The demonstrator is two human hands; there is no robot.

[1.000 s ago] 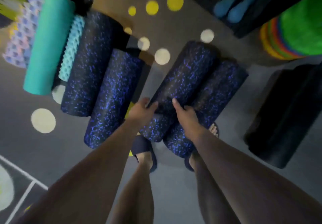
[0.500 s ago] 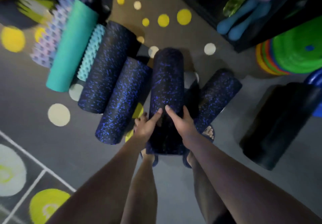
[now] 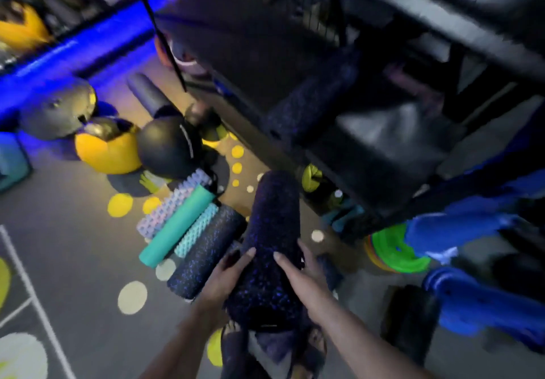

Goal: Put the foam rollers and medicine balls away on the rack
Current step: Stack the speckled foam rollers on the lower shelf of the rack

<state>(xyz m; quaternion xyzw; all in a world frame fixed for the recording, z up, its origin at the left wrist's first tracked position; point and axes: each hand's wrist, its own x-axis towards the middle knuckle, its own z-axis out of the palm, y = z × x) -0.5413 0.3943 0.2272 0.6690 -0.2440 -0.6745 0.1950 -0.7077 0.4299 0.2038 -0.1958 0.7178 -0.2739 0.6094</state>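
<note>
I hold a black foam roller with blue speckles [image 3: 272, 231] lifted off the floor, its far end pointing up toward the dark rack [image 3: 383, 154]. My left hand [image 3: 230, 272] grips its left side and my right hand [image 3: 300, 275] grips its right side. Another speckled roller [image 3: 312, 101] lies on a rack shelf. On the floor to the left lie a speckled roller [image 3: 206, 254], a smooth teal roller [image 3: 177, 228] and two knobbly rollers [image 3: 174, 204]. Medicine balls sit further back: a black one [image 3: 168, 148], a yellow one [image 3: 106, 151] and a dark one [image 3: 56, 110].
A grey roller [image 3: 147, 92] lies by the rack's left post. Green and coloured discs [image 3: 395, 249] and blue items [image 3: 472, 305] sit low right under the rack. A black roller [image 3: 410, 319] lies on the floor at right. The floor carries yellow and white dots.
Both hands have lifted the speckled roller off the floor and my view has swung up, bringing the rack and the medicine balls into sight.
</note>
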